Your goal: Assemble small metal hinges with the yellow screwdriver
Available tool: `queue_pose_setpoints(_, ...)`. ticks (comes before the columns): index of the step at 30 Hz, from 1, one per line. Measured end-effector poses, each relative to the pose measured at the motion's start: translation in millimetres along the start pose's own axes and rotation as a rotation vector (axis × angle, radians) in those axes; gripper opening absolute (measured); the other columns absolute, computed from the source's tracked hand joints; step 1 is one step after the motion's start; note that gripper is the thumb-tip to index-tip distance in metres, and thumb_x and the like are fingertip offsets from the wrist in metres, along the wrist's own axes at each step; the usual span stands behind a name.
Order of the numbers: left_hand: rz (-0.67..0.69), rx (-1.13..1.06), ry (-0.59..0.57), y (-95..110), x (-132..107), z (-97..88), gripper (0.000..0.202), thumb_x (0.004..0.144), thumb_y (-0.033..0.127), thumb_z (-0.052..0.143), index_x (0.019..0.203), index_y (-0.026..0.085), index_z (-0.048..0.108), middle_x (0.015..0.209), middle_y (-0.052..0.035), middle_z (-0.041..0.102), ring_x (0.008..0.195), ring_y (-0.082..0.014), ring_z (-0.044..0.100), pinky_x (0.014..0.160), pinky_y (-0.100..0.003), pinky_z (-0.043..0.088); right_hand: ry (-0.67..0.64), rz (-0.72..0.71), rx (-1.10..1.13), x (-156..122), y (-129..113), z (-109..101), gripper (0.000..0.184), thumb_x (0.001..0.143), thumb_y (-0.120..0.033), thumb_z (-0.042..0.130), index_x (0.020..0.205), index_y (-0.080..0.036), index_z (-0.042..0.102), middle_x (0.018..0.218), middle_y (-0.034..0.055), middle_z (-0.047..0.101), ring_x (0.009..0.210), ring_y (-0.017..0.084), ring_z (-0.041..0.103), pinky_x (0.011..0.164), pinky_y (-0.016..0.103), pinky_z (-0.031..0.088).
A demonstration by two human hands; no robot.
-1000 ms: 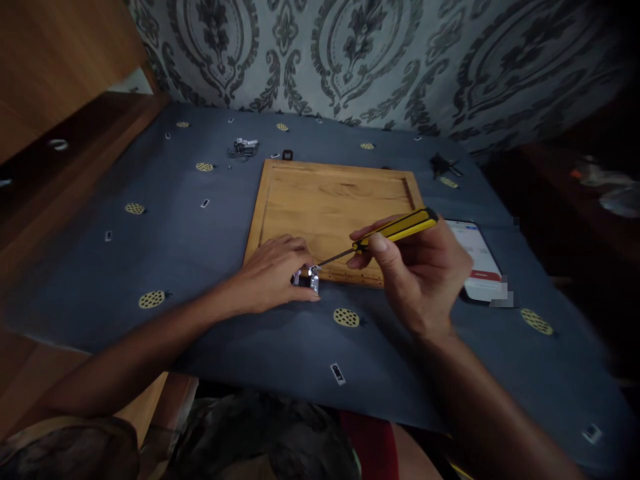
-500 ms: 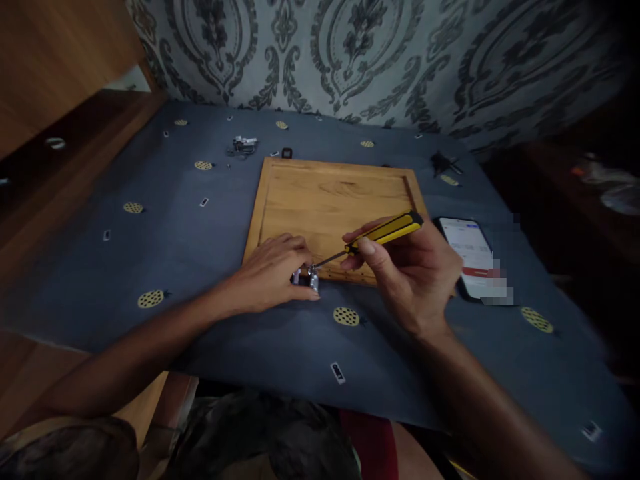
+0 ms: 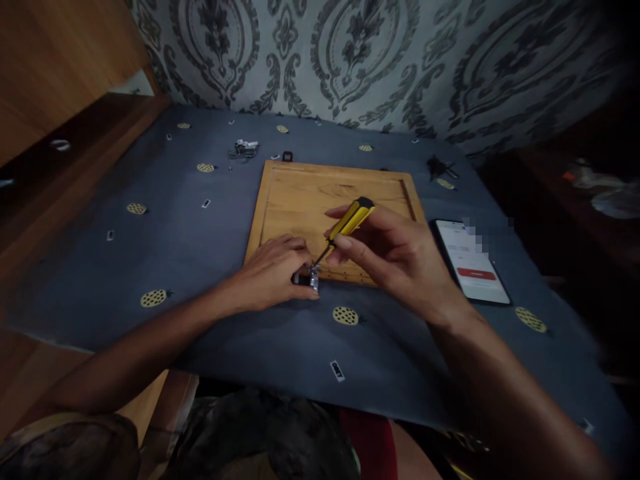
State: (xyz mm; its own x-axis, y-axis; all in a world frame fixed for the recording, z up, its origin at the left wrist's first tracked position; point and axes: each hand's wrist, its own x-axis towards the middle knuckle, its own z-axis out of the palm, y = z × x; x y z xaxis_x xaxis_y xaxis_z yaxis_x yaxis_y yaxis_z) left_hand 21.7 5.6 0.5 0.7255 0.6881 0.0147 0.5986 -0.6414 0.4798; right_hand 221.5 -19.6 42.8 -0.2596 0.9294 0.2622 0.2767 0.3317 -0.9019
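My left hand rests at the near left corner of a wooden board, its fingers closed around a small shiny metal fitting. My right hand pinches a screwdriver with a yellow and black handle. The screwdriver stands steeply, its tip down on the metal fitting beside my left fingertips. The board lies flat on a blue cloth with yellow dotted patches.
A phone with a lit screen lies right of the board. Small metal hardware sits far left behind the board, a dark object far right. Patterned wall at the back, wooden furniture on the left.
My right hand has swung the screwdriver handle up and leftward, from nearly flat to steep, while the tip stays on the fitting. My left hand has not moved.
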Motion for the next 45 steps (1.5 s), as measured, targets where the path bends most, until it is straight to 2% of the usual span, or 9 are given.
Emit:
queue_pose_setpoints(3,0.015,-0.009,0.014,-2,-1,1.9,0.033,0.086,0.044,0.081,0.101,0.018,0.069,0.109,-0.0082,0.066,0.112,-0.0298,0.060,0.097,-0.044,0.049,-0.057,0.013,0.044,4,-1,0,0.037,0.086,-0.055,0.076,0.101,-0.022,0.072,0.077,0.0000,0.070,0.066,0.015,0.073,0.063,0.027,0.061)
queue_pose_setpoints(11,0.005,-0.038,0.016,-2,-1,1.2,0.032,0.084,0.042,0.082,0.100,0.018,0.068,0.110,-0.0084,0.067,0.113,-0.0300,0.061,0.097,-0.043,0.049,0.161,0.001,0.086,0,15,11,0.040,0.071,-0.052,0.090,0.080,-0.022,0.065,0.072,-0.0036,0.067,0.052,0.012,0.064,0.050,0.025,0.057)
queue_pose_setpoints(16,0.002,-0.022,0.015,-1,0,1.1,0.032,0.084,0.042,0.082,0.098,0.017,0.068,0.103,-0.0078,0.066,0.107,-0.0294,0.062,0.093,-0.042,0.049,0.117,-0.036,0.078,-2,13,6,0.037,0.080,-0.053,0.083,0.097,-0.022,0.071,0.088,0.0013,0.075,0.060,0.013,0.070,0.062,0.029,0.062)
queue_pose_setpoints(19,0.001,-0.029,0.019,-1,-1,1.4,0.030,0.084,0.042,0.082,0.096,0.018,0.068,0.103,-0.0071,0.065,0.107,-0.0289,0.061,0.092,-0.041,0.048,0.092,-0.023,0.055,-3,12,4,0.029,0.083,-0.050,0.081,0.091,-0.022,0.074,0.095,0.0038,0.078,0.060,0.013,0.069,0.065,0.030,0.063)
queue_pose_setpoints(25,-0.010,-0.041,0.011,-2,-1,0.8,0.032,0.084,0.042,0.082,0.099,0.018,0.067,0.106,-0.0070,0.066,0.107,-0.0284,0.061,0.090,-0.040,0.048,0.193,-0.013,0.064,-7,13,7,0.030,0.073,-0.046,0.090,0.083,-0.023,0.073,0.077,-0.0017,0.072,0.050,0.010,0.062,0.048,0.023,0.054)
queue_pose_setpoints(33,-0.003,-0.012,0.008,0,0,-0.7,0.032,0.084,0.044,0.082,0.097,0.018,0.067,0.104,-0.0065,0.066,0.104,-0.0277,0.061,0.088,-0.039,0.047,0.172,0.001,0.058,-8,13,5,0.035,0.078,-0.052,0.085,0.094,-0.023,0.074,0.096,0.0037,0.078,0.059,0.014,0.070,0.060,0.030,0.062)
queue_pose_setpoints(36,-0.014,-0.014,-0.004,1,0,-1.2,0.032,0.084,0.044,0.082,0.096,0.018,0.068,0.103,-0.0064,0.066,0.103,-0.0275,0.061,0.087,-0.038,0.047,0.178,-0.024,0.022,-8,16,6,0.030,0.080,-0.051,0.083,0.090,-0.023,0.074,0.085,0.0009,0.076,0.056,0.014,0.069,0.058,0.030,0.060)
queue_pose_setpoints(40,-0.001,-0.018,0.010,0,-1,0.2,0.032,0.084,0.043,0.082,0.100,0.019,0.069,0.104,-0.0061,0.065,0.105,-0.0278,0.060,0.088,-0.039,0.047,0.264,-0.094,-0.058,-11,22,11,0.031,0.076,-0.049,0.087,0.076,-0.025,0.069,0.068,-0.0032,0.067,0.054,0.015,0.067,0.053,0.030,0.055)
queue_pose_setpoints(45,0.000,-0.036,0.018,0,-2,-0.2,0.028,0.085,0.042,0.081,0.097,0.019,0.070,0.102,-0.0052,0.064,0.104,-0.0274,0.059,0.087,-0.038,0.047,0.408,-0.131,-0.101,-17,19,14,0.023,0.081,-0.045,0.085,0.079,-0.028,0.069,0.074,-0.0019,0.067,0.058,0.017,0.067,0.054,0.033,0.057)
